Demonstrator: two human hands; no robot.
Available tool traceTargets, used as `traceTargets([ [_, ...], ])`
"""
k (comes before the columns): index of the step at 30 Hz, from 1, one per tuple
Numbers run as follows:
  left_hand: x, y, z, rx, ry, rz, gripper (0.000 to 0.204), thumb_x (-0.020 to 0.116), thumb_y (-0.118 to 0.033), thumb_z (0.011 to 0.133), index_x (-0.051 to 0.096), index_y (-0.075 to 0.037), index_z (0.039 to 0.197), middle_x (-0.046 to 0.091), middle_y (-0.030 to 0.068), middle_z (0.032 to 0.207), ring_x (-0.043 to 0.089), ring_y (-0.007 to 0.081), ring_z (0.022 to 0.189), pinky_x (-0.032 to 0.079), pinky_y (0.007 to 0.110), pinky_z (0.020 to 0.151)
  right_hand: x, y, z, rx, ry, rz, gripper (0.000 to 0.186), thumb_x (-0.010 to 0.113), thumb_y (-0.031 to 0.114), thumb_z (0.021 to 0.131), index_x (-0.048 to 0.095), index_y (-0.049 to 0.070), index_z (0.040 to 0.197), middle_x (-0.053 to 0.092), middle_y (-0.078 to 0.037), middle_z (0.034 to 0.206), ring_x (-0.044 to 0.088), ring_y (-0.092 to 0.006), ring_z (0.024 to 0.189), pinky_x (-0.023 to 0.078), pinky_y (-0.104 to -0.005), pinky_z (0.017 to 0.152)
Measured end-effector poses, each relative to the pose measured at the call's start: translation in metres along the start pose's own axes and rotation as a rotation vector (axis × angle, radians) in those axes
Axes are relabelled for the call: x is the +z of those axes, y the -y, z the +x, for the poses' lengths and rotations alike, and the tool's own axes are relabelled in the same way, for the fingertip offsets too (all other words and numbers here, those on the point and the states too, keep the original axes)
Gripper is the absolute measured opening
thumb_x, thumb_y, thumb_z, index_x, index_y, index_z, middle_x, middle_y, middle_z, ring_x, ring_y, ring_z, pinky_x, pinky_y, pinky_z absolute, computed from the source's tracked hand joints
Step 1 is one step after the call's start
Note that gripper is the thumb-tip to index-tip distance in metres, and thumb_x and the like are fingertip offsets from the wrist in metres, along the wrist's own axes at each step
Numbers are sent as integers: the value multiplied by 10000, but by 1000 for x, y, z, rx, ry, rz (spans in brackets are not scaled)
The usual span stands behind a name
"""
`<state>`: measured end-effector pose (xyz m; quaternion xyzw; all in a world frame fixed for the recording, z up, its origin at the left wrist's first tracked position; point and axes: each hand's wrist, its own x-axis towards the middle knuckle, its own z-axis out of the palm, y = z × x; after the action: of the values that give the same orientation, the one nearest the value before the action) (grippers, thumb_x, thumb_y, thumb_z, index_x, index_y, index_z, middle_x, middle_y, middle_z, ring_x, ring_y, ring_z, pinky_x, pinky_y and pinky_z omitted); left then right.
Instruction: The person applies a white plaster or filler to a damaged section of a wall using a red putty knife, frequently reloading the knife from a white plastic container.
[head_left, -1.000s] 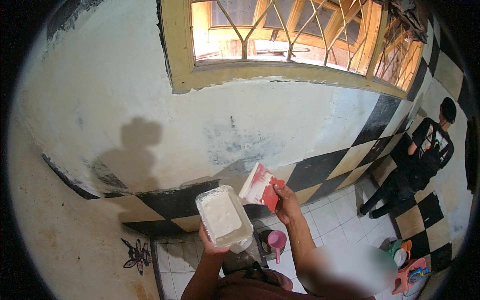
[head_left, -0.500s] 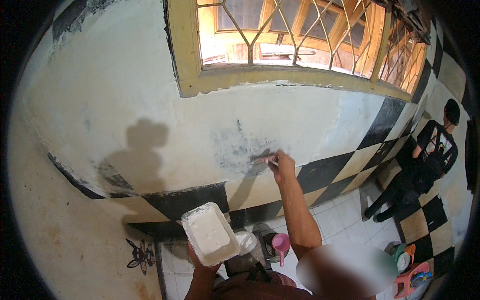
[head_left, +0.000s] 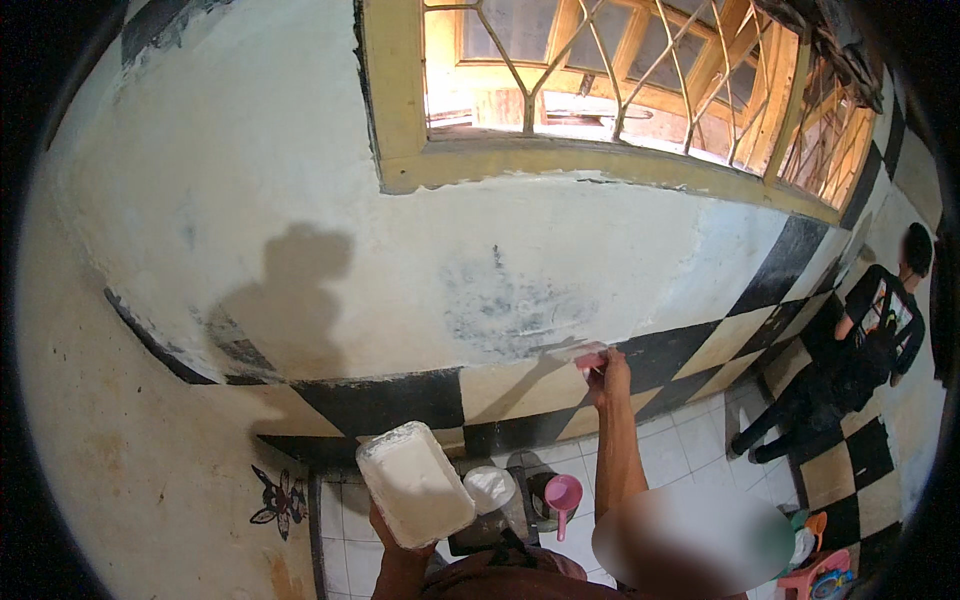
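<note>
My left hand (head_left: 388, 532) holds up a white rectangular tub (head_left: 468, 500) of white paint, gripping it from its near left side. In my right hand (head_left: 614, 380) is a paintbrush (head_left: 588, 356) with a reddish part showing; its details are blurred. The brush is at the lower edge of the white-painted wall (head_left: 400, 270), next to the black and cream checks. To its left, a patch of dark smudges (head_left: 505, 300) shows through the white. The brush's shadow falls beside it.
Above is a yellow-framed window (head_left: 600, 168) with metal bars. Below my hands, a pink dipper (head_left: 563, 492) and a white bundle (head_left: 489, 489) sit near the tiled floor. A person in black (head_left: 875, 330) stands at the far right, near a pink stool (head_left: 808, 582) holding items.
My right hand has moved down and slightly right, bringing the brush from the smudged patch to the lower edge of the white. The tub is still in my left hand, tilted slightly differently.
</note>
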<state>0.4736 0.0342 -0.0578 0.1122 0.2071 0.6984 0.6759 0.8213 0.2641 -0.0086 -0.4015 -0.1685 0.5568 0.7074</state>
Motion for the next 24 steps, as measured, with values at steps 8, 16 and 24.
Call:
traceTargets([
  [8,12,12,9,-10,25,98,947,502,-723,802,271,-139,1511,425,224,1436,464,500,1247,363,647,1044,73,107,45,-159,9,7,165,525,200,942,540,91,819,568,-38,759,550,-171,654,477,-318,596],
  [16,32,20,1,17,4,56,871,422,-716,854,273,-164,1511,412,201,1456,461,500,1250,354,643,1054,-35,82,7,-374,-16,-512,183,575,209,911,594,46,830,599,-38,738,550,-134,625,465,-295,582],
  [24,40,4,-9,9,24,85,827,437,-707,862,303,-198,1501,423,162,1454,467,472,1256,346,648,1056,-63,103,49,-858,-270,-1314,156,607,155,820,523,26,796,618,-192,720,623,-386,699,495,-445,659],
])
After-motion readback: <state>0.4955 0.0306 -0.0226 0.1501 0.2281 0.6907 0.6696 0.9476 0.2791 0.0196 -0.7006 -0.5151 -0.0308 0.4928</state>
